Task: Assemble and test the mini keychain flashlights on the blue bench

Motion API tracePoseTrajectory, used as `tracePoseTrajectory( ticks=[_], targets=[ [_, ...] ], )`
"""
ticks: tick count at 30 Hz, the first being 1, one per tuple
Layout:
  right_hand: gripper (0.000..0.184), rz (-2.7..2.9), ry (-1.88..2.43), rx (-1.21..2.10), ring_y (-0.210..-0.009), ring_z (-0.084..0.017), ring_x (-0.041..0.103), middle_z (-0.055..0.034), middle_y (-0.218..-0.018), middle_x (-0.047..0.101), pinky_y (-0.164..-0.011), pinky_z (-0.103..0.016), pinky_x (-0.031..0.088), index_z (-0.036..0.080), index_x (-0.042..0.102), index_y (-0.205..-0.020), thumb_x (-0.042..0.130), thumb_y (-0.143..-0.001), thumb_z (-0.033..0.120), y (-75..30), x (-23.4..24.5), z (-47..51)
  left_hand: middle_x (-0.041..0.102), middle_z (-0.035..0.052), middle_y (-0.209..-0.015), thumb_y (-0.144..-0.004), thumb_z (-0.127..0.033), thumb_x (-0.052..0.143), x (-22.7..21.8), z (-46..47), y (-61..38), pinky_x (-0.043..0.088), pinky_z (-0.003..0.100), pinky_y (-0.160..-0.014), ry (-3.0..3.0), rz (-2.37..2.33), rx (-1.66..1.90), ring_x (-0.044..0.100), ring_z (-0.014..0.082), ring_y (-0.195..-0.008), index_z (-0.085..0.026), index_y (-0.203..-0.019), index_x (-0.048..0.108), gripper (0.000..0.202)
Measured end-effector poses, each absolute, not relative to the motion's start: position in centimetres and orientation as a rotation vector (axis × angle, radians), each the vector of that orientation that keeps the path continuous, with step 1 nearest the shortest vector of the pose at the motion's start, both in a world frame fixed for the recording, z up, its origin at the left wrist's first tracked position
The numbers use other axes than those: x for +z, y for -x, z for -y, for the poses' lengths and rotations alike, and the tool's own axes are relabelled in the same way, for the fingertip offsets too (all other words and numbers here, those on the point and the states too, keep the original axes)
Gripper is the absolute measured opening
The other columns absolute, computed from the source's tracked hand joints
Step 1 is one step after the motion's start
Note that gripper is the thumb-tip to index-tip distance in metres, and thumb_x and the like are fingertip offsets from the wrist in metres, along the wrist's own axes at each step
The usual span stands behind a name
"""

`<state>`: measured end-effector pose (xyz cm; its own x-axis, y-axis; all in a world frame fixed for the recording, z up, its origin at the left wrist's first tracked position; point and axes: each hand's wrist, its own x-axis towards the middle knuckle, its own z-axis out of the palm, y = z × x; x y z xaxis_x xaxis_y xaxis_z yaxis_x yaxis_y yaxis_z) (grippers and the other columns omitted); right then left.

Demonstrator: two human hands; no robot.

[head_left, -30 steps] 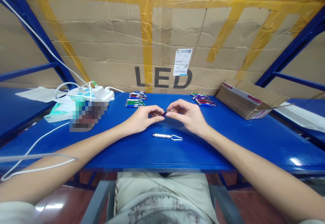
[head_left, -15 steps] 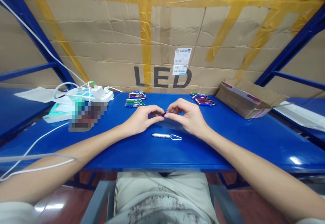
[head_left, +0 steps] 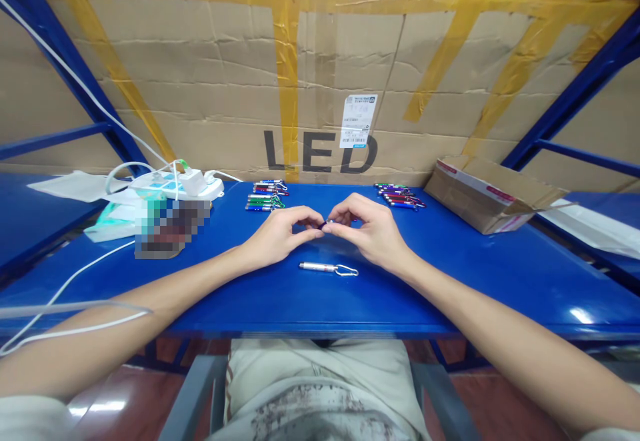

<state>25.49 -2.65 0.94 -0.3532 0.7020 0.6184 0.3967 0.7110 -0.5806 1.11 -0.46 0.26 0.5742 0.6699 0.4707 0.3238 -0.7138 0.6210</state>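
Note:
My left hand [head_left: 284,233] and my right hand [head_left: 369,229] meet above the middle of the table. Thumb and fingers of both pinch a small dark purple keychain flashlight [head_left: 323,225]; most of it is hidden in the fingers of my right hand. Just below the hands, a silver keychain flashlight [head_left: 320,267] lies flat, its carabiner clip pointing right. Beyond my left hand is a group of green, blue, red and silver keychain flashlights [head_left: 265,199]. Several more flashlights [head_left: 400,198], in green, purple, red and blue, lie beyond my right hand.
An open cardboard box [head_left: 467,194] stands at the back right of the blue table [head_left: 320,311]. To the left are a white power strip [head_left: 203,188], loose white cables and a blurred-out object [head_left: 173,229]. A large carton [head_left: 225,88] marked LED closes off the back.
Almost nothing differs. Both hands keep their pinch on the purple flashlight, with only a tiny shift at the fingertips.

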Motion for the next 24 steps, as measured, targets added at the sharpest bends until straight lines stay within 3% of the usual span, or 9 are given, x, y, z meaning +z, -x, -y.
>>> tracePoseTrajectory(
  ticks=[13, 20, 24],
  targets=[
    [0.024, 1.998, 0.850, 0.268, -0.084, -0.023, 0.064, -0.0058, -0.097, 0.072, -0.080, -0.039, 0.054, 0.026, 0.073, -0.102, 0.076, -0.102, 0.050, -26.3, 1.5, 2.6, 0.081, 0.0063, -0.112, -0.104, -0.036, 0.072, 0.5, 0.4, -0.6, 0.058, 0.034, -0.099, -2.380, -0.773, 1.079, 0.075, 0.0220, -0.104, -0.020, -0.113, 0.076, 0.019],
    [0.016, 2.015, 0.920, 0.197, -0.083, -0.023, 0.064, -0.0062, -0.096, 0.071, -0.080, -0.039, 0.052, 0.025, 0.072, -0.103, 0.061, -0.110, 0.035, -26.3, 1.5, 2.5, 0.081, 0.0065, -0.113, -0.104, -0.037, 0.072, 0.5, 0.3, -0.5, 0.058, 0.036, -0.101, -2.399, -0.799, 1.081, 0.076, 0.0227, -0.105, -0.021, -0.114, 0.076, 0.019],
    [0.009, 2.169, 1.091, 0.135, -0.093, -0.026, 0.066, -0.0069, -0.098, 0.072, -0.086, -0.039, 0.050, 0.023, 0.073, -0.103, 0.065, -0.105, 0.026, -27.0, 0.9, 1.4, 0.082, 0.0061, -0.115, -0.102, -0.039, 0.075, 0.1, -0.2, -0.3, 0.058, 0.036, -0.101, -2.320, -0.852, 1.030, 0.078, 0.0240, -0.106, -0.020, -0.116, 0.076, 0.024]
  ],
)
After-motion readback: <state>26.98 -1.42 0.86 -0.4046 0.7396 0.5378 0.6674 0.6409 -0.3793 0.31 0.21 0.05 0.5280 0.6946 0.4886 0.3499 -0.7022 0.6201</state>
